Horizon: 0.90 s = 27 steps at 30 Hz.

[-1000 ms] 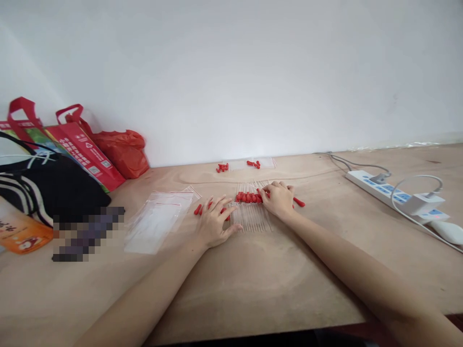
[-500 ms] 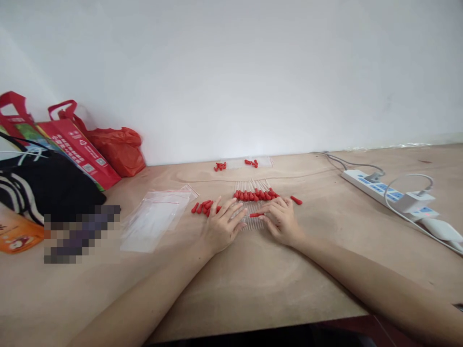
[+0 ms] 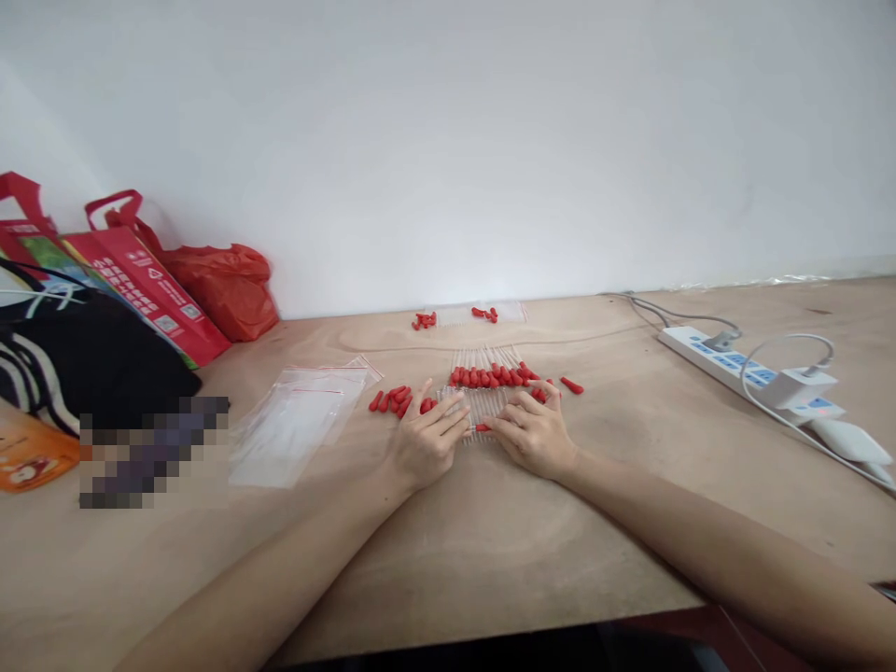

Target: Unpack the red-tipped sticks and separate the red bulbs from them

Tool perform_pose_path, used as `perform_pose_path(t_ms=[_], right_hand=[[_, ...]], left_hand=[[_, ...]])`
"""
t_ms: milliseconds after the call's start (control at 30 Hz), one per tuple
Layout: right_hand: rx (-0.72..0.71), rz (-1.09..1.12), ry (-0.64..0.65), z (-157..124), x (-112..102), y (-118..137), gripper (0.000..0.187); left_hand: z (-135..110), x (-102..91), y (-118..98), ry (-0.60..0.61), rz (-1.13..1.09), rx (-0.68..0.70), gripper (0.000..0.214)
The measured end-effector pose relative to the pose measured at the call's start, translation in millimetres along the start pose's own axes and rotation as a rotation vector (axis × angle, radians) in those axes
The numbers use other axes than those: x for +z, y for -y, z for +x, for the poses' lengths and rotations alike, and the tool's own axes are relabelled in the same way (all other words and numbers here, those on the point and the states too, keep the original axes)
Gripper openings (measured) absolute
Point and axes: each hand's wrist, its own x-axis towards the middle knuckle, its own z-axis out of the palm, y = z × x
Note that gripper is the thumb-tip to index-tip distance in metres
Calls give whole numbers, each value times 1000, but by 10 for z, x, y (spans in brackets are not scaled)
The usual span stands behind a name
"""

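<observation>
My right hand (image 3: 538, 435) pinches a small red rubbery piece (image 3: 483, 427) between thumb and fingertips. From my left hand (image 3: 430, 443), fingers closed in a pinch, the end of a thin pale stick points at that red piece; whether it sits inside it I cannot tell. Under both hands lies a row of thin clear sticks (image 3: 483, 405), partly covered. Just beyond is a second row of sticks with red bulbous ends (image 3: 483, 376). Beside my left hand is a pile of loose red pieces (image 3: 393, 401); a few more lie by my right fingers, and one single piece (image 3: 572, 385) is farther right.
Clear zip bags (image 3: 294, 420) lie at the left. Behind them stand red bags (image 3: 154, 289) and a black cloth bag (image 3: 105, 359). At the right is a white power strip (image 3: 721, 359) with plugs and cables. More red pieces (image 3: 424, 321) lie near the wall.
The red piece in my right hand has moved left and slightly nearer to me. Its end now meets the stick in my left hand. My hands have come closer together.
</observation>
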Motion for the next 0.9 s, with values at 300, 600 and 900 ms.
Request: perform_pose_path(t_ms=[300, 600, 900], right_hand=[[-67, -4, 15, -2, -29, 20, 24], [168, 67, -70, -163, -102, -281, 20], [587, 85, -41, -110, -52, -581, 29]], left_hand=[[-1, -5, -34, -2, -34, 3, 20], [-168, -184, 259, -79, 99, -110, 14], [-164, -30, 240, -70, 124, -220, 33]])
